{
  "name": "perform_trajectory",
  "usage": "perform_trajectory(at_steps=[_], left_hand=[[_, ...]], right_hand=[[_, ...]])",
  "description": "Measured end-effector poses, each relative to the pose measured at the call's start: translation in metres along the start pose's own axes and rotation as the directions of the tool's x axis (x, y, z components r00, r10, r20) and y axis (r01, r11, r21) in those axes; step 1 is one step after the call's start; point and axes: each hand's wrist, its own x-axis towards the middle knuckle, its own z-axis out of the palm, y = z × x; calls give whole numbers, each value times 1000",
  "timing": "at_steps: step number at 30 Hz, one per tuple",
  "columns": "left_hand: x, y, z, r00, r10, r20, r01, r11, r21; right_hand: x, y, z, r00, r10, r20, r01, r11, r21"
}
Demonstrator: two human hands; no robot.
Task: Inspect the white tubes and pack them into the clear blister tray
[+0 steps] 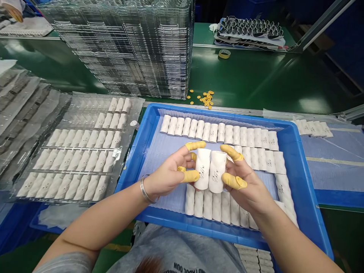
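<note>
Above the blue tray (309, 182), my left hand (167, 168) grips a white wavy cylinder (203, 167) with black script printed on it. A similar printed cylinder (217, 174) stands right beside it, pinched in my right hand (246, 180). Both pieces are nearly upright with their printed sides facing me. Yellow finger cots cover the thumbs and some fingertips of both hands. Below and behind them, rows of matching white cylinders (212, 204) lie on the tray's pale lining. My hands and forearms hide some of these.
Clear plastic trays holding white cylinders (76, 163) lie at left. A tall stack of clear trays (133, 53) rises behind. Loose yellow finger cots (207, 99) and a tape roll (224, 54) sit on the green bench (256, 79). A co-worker's hand (13, 13) shows top left.
</note>
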Motion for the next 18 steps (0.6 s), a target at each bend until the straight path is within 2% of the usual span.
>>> perform_trajectory(at_steps=[3, 7, 10, 14, 18], left_hand=[[0, 0, -1, 1000, 0, 15, 0, 1000, -5], [-1, -1, 0, 993, 115, 20, -117, 974, 195], [-2, -1, 3, 968, 248, 42, -243, 876, 417], [-3, -1, 4, 894, 411, 177, -429, 675, 600], [-3, -3, 2, 875, 440, 201, -463, 641, 613]], right_hand=[[0, -1, 1, 1000, 17, 4, -17, 1000, 17], [0, 4, 4, 995, -104, 10, 104, 991, -88], [-1, 7, 5, 975, -221, -25, 209, 948, -240], [-3, 9, 5, 948, -317, -37, 278, 877, -392], [-3, 9, 4, 934, -355, -22, 310, 843, -441]])
